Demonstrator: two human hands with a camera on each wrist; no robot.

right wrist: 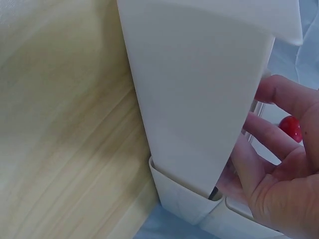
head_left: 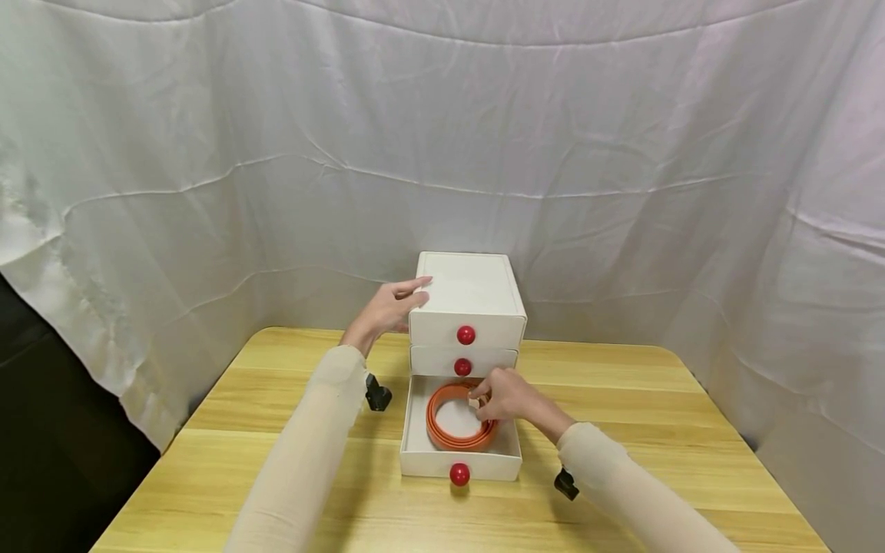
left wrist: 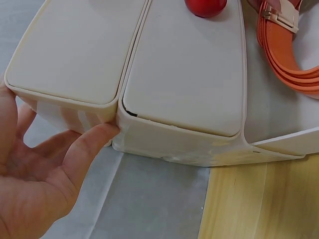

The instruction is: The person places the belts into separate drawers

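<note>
1. Orange belt (head_left: 459, 418), coiled in the pulled-out bottom drawer (head_left: 460, 458), sits under my right hand (head_left: 508, 395), whose fingertips pinch its buckle end.
2. My left hand (head_left: 390, 307) lies with straight, spread fingers against the top left edge of the white drawer chest (head_left: 468, 299).
3. Red knobs mark each drawer; the chest stands on the wooden table (head_left: 650, 430).

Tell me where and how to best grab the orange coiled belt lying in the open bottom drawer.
Take the orange belt from straight above, since the bottom drawer walls block its sides. It lies flat as a coil of stacked loops, so probably pinch all layers together at the near, uncovered arc, one finger inside the ring and the thumb outside. The right hand already rests at the far edge by the buckle.
</note>
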